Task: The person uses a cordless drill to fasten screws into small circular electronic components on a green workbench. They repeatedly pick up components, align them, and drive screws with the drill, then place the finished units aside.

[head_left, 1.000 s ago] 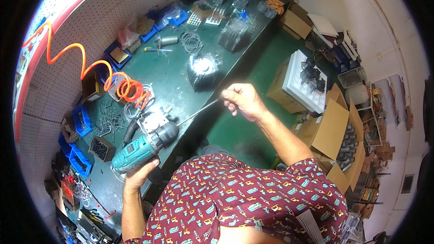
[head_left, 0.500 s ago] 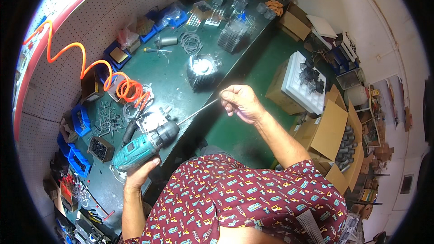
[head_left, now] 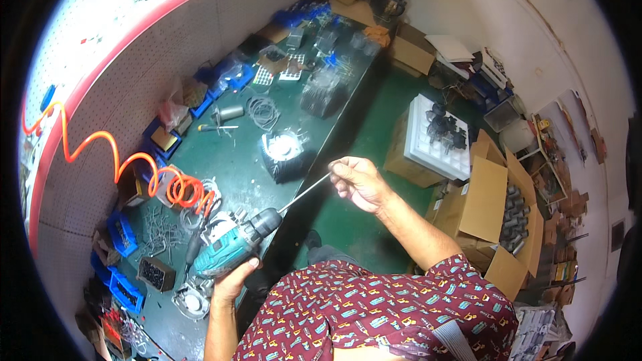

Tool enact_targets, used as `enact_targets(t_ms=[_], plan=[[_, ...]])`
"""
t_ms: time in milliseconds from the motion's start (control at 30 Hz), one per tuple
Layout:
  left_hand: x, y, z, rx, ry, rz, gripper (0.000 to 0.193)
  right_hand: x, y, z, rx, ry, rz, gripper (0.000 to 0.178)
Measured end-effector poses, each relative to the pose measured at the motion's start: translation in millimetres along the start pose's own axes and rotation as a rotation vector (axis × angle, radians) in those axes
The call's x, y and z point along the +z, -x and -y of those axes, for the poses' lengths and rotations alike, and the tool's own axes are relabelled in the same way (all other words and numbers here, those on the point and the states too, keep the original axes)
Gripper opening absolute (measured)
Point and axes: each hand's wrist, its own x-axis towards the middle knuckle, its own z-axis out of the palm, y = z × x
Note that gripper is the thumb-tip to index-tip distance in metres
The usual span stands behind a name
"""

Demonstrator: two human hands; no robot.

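Observation:
My left hand [head_left: 234, 277] is closed round a teal cordless drill [head_left: 226, 253], which I hold at the near edge of the green workbench. From its dark chuck [head_left: 266, 221] a long thin metal bit [head_left: 304, 194] points up to the right. The fingertips of my right hand [head_left: 361, 184] are closed on the far end of that bit, out beyond the bench edge. Just behind the drill lies a silvery metal part [head_left: 222, 227], partly hidden. Beside the drill's base sits a round metal housing [head_left: 192, 301].
A dark finned part with a bright top [head_left: 283, 150] stands on the bench [head_left: 221, 150]. An orange coiled hose [head_left: 180, 187] hangs at the left. Blue bins [head_left: 125, 289] and a box of small screws [head_left: 156, 273] line the back. Cardboard boxes [head_left: 481, 194] stand at the right.
The whole view has shifted. Both hands and the drill sit lower and further right in the picture, and the round housing has come into sight. The grip on drill and bit is unchanged.

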Motion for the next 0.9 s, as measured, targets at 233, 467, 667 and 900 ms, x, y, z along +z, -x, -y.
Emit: enact_targets(t_ms=[233, 467, 667, 900], plan=[[69.1, -58.3, -5.6, 0.014, 0.049, -0.013, 0.029, -52.9, -11.5, 41.4, -0.059, -0.079, -0.034, 0.014], [158.4, -145.1, -10.4, 0.063, -0.010, -0.009, 0.029, -136.6, -47.5, 108.0, -0.094, -0.123, -0.034, 0.014], [235.7, -220.2, 1.6, 0.051, 0.116, 0.012, 0.037, -197.9, -90.1, 184.7, -0.098, -0.118, 0.008, 0.017], [271.6, -274.6, 2.8, 0.005, 0.251, -0.091, 0.040, -222.9, -156.8, 227.2, -0.005, -0.108, 0.118, 0.018]])
